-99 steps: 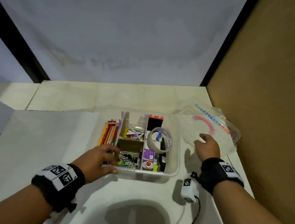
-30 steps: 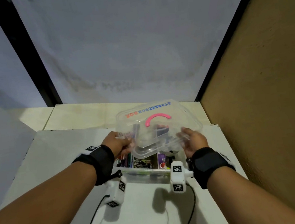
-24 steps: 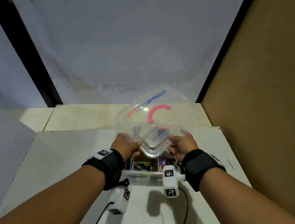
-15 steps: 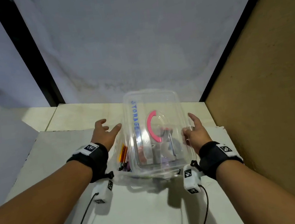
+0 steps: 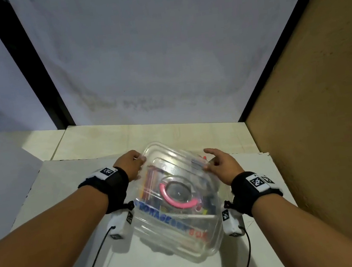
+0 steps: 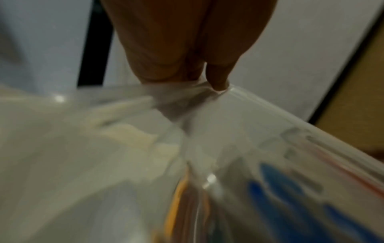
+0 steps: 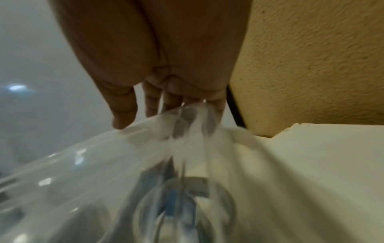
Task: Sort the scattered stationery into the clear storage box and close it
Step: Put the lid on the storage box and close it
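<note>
The clear lid (image 5: pixel 182 217) with a pink handle (image 5: pixel 167 195) and blue and red lettering lies skewed over the clear storage box (image 5: pixel 209 250) on the white table. Coloured pencils (image 5: pixel 152 180) and other stationery show blurred through the plastic. My left hand (image 5: pixel 130 165) grips the lid's far left corner, thumb on top. At the far right edge my right hand (image 5: pixel 219 165) holds the lid, fingers down over the rim. In the left wrist view the fingers (image 6: pixel 218 78) hook over the lid's rim (image 6: pixel 270 115). In the right wrist view the thumb (image 7: pixel 122 115) presses the lid (image 7: pixel 104 164) above a tape roll (image 7: pixel 182 205).
The white table (image 5: pixel 67 191) ends near a brown textured wall (image 5: pixel 323 115) on the right. A pale wall with black posts (image 5: pixel 36 68) stands behind, beyond a beige ledge (image 5: pixel 104 137). Wrist-camera cables (image 5: pixel 93 261) trail over the table's near side.
The lid came off the table right of the box, was turned in both hands above it, and now sits lower over the box with its lettering toward me.
</note>
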Demonstrator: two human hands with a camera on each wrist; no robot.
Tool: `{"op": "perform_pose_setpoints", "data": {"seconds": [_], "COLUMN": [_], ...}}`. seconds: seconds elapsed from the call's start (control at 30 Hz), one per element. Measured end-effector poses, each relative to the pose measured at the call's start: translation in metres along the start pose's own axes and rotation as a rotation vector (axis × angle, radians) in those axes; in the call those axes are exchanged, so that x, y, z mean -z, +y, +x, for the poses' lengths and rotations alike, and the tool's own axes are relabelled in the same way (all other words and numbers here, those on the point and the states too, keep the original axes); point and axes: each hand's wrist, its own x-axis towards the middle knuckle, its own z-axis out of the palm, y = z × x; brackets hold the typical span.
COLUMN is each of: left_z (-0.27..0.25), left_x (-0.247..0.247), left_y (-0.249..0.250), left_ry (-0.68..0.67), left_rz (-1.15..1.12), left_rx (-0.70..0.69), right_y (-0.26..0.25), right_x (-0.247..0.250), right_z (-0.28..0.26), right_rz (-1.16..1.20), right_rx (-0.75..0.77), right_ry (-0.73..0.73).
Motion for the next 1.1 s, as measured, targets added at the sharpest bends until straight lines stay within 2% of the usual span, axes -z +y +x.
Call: {"op": "perform_pose_setpoints", "data": {"seconds": [0.1, 0.2, 0.3, 0.4, 0.67, 0.83, 0.9, 1.03, 1.1], "left_z": [0.007, 0.012, 0.016, 0.018, 0.021, 0.019, 0.013, 0.001, 0.002], "left_x": [0.001, 0.001, 0.002, 0.004, 0.0, 0.003, 0.003, 0.0, 0.001], "left_y": [-0.002, -0.006, -0.011, -0.017, -0.027, -0.019, -0.015, -0.009, -0.009], "left_ry": [0.1, 0.148, 0.148, 0.065, -0.002, -0.041, -0.086, -0.09, -0.081], "left_rz": [-0.266, -0.33, -0.118, 0.08, 0.271, 0.408, 0.468, 0.514, 0.618], "left_rx": [0.106, 0.144, 0.125, 0.118, 0.176, 0.197, 0.17, 0.126, 0.082], "right_y": [0.008, 0.021, 0.034, 0.04, 0.03, 0.022, 0.021, 0.028, 0.044], "right_x": [0.014, 0.02, 0.013, 0.005, 0.005, 0.009, 0.013, 0.015, 0.009], "right_z": [0.004, 0.009, 0.008, 0.004, -0.001, -0.003, -0.012, -0.026, -0.023], "right_rz": [-0.029, -0.09, -0.122, -0.184, -0.191, -0.007, -0.071, -0.232, -0.193], "right_rx": [-0.09, -0.27, -0.382, -0.377, -0.392, -0.422, -0.46, -0.611, -0.635], "right_ry": [0.175, 0.178, 0.087, 0.098, 0.15, 0.225, 0.222, 0.044, 0.102]}}
